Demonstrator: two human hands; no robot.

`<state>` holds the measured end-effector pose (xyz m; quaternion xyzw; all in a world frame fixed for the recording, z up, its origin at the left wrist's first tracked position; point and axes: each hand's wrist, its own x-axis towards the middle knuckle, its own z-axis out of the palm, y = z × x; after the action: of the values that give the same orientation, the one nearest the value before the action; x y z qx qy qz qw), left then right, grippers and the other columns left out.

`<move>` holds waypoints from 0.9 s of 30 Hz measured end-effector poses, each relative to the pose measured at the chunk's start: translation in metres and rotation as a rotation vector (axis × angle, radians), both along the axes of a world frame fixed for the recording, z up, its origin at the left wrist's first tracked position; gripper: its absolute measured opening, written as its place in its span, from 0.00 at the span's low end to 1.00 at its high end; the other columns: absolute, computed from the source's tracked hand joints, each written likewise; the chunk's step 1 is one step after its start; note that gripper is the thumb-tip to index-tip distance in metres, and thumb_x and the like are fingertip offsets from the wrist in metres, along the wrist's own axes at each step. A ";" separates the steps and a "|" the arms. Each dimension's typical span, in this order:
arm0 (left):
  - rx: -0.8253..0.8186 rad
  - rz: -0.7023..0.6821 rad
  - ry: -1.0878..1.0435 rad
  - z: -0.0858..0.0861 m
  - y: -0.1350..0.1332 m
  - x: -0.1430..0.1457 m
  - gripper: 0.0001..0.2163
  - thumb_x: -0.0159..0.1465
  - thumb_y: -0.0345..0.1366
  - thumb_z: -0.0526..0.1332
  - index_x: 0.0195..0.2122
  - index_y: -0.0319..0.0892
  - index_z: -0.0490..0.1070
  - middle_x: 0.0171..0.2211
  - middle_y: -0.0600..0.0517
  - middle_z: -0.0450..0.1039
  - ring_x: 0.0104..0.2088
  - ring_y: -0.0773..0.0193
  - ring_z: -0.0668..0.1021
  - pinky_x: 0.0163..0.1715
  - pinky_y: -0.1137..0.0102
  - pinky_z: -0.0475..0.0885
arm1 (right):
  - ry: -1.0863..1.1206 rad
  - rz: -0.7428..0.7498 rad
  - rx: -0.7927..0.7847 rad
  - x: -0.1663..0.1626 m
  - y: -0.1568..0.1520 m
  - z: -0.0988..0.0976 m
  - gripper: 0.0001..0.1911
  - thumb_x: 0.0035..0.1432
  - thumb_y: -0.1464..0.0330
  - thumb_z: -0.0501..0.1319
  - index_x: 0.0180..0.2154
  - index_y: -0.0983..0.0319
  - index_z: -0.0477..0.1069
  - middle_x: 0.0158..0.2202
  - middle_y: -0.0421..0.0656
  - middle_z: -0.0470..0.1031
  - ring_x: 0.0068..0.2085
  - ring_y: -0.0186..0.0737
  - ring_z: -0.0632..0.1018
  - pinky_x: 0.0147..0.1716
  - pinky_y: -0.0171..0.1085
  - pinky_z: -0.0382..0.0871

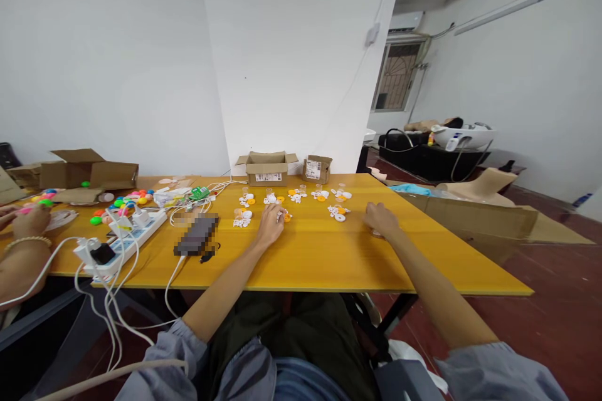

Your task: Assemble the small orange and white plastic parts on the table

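My left hand (271, 224) rests at a small pile of white and yellow plastic parts (288, 217), its fingers curled down over the edge of the pile. Whether it grips a piece is hidden. To the right, my right hand (380, 219) is closed low over the tabletop. A small pale or clear thing (377, 234) shows just under its fingers, too little to name. Between the hands lies another group of white and yellow parts (338, 213). Several more groups with clear plastic cups (269, 192) stand in a row behind.
Two open cardboard boxes, a wider one (266, 173) and a smaller one (317, 169), stand at the back. On the left are a power strip (136, 235) with trailing cables, a dark power bank (197, 235), coloured balls (125, 203) and another person's hands (31, 219).
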<state>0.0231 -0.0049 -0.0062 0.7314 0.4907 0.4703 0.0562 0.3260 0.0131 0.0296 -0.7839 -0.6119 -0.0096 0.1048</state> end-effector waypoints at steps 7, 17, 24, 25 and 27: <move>-0.002 -0.004 -0.011 0.002 -0.002 0.001 0.09 0.60 0.24 0.60 0.30 0.46 0.74 0.33 0.51 0.75 0.42 0.56 0.76 0.46 0.62 0.71 | 0.068 -0.040 0.010 0.003 -0.005 0.007 0.17 0.59 0.74 0.53 0.47 0.61 0.75 0.48 0.56 0.73 0.48 0.53 0.78 0.42 0.43 0.69; -0.041 -0.015 0.031 0.006 -0.006 0.002 0.09 0.61 0.24 0.59 0.31 0.45 0.75 0.35 0.50 0.76 0.44 0.56 0.76 0.48 0.62 0.71 | 0.182 -0.009 0.108 0.001 -0.004 0.010 0.18 0.59 0.73 0.54 0.47 0.60 0.75 0.48 0.54 0.74 0.46 0.52 0.78 0.41 0.42 0.70; -0.071 -0.021 0.045 0.006 -0.005 0.003 0.09 0.61 0.24 0.59 0.32 0.44 0.75 0.36 0.49 0.77 0.44 0.56 0.76 0.49 0.61 0.70 | 0.200 0.018 0.221 0.009 0.010 -0.004 0.14 0.58 0.70 0.58 0.45 0.59 0.76 0.45 0.52 0.75 0.43 0.50 0.78 0.39 0.41 0.69; -0.069 -0.027 0.042 0.005 -0.005 0.003 0.09 0.61 0.24 0.59 0.31 0.44 0.75 0.36 0.49 0.77 0.43 0.56 0.76 0.48 0.61 0.70 | 0.204 0.037 0.265 0.011 0.012 -0.007 0.13 0.58 0.69 0.58 0.44 0.59 0.76 0.44 0.51 0.75 0.41 0.49 0.78 0.39 0.41 0.69; -0.066 -0.035 0.034 0.005 -0.004 0.003 0.09 0.61 0.24 0.59 0.30 0.44 0.74 0.35 0.50 0.76 0.43 0.56 0.76 0.48 0.62 0.70 | 0.213 0.090 0.373 0.012 0.014 -0.009 0.11 0.58 0.69 0.59 0.42 0.59 0.75 0.43 0.50 0.75 0.38 0.47 0.78 0.37 0.41 0.69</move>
<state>0.0258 -0.0087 -0.0012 0.7455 0.4938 0.4405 0.0801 0.3383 0.0273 0.0203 -0.7196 -0.6192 -0.0350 0.3125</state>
